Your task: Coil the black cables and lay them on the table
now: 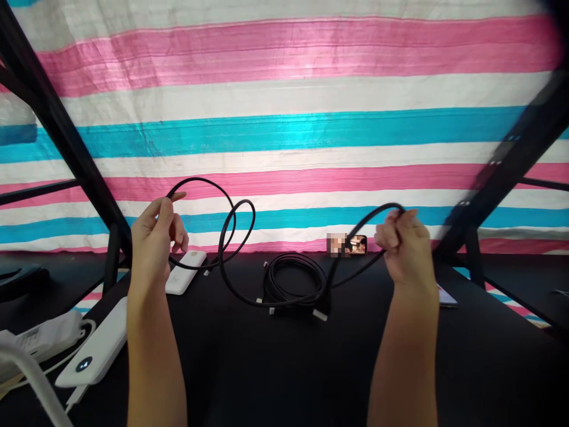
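Note:
A black cable (249,301) hangs in loose loops in the air between my hands. My left hand (155,234) pinches one stretch of it between thumb and forefinger. On the other side, my right hand (403,243) is closed around another part, where the cable bends over at the top. A connector (320,314) with a pale metal end dangles below the loops. Behind, on the black table (284,367), lies a coiled bundle of black cables (296,277) with several small plug ends showing.
A white power bank (185,273) lies behind my left hand; a larger one with a round display (95,347) is nearer, beside a white power strip (48,341). A lit phone (357,245) leans at the back. Black frame bars and a striped sheet (284,130) enclose the table.

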`<state>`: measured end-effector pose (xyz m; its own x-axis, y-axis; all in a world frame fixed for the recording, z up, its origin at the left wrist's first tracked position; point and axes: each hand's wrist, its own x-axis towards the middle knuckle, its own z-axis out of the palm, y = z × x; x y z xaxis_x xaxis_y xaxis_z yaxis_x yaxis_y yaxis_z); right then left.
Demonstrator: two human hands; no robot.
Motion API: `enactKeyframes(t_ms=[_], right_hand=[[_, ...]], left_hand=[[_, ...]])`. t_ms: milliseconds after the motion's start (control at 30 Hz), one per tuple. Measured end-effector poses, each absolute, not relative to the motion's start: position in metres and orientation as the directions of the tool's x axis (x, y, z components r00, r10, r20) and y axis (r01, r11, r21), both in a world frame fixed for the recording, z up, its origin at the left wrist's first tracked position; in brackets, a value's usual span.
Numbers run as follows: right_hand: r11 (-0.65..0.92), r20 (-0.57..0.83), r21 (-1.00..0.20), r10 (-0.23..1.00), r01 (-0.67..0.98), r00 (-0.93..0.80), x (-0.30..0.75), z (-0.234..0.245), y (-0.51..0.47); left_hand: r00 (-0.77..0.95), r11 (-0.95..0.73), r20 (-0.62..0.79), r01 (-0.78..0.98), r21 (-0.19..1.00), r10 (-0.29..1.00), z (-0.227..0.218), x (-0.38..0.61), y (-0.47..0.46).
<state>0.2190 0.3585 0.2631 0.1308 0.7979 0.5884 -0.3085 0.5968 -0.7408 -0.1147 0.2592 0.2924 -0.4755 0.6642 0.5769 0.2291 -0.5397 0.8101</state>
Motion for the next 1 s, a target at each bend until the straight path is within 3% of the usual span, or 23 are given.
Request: enactKeyframes(t_ms=[167,300,567,733,900,1000], right_hand=[[0.667,0.673,-0.739,0.725,-0.094,-0.149,0.183,0.268,0.347],[0.707,0.666,-0.704,0.623,-0.071,-0.41,0.155,0.274,0.336],[0.681,0.536,-0.731,0.614,0.045,-0.579,0.138,0.274,0.33],[0.693,0.613,-0.721,0.644,0.009,-0.457,0.144,0.272,0.334],[0.674,0.666,-0.736,0.705,-0.06,-0.243,0.147,0.267,0.338],[0.695,0.695,-0.715,0.696,-0.071,-0.182,0.145,0.269,0.335]], left_hand=[[-0.332,-0.582,0.642,0.272,0.766,0.691,0.296,-0.092,0.254],[-0.318,-0.597,0.668,0.299,0.744,0.673,0.296,-0.076,0.255],[-0.356,-0.66,0.698,0.241,0.711,0.621,0.297,-0.072,0.256],[-0.359,-0.618,0.632,0.17,0.768,0.687,0.298,-0.08,0.252],[-0.146,-0.429,0.463,0.213,0.878,0.875,0.294,-0.091,0.25],[-0.028,-0.367,0.392,0.292,0.883,0.92,0.291,-0.09,0.256]])
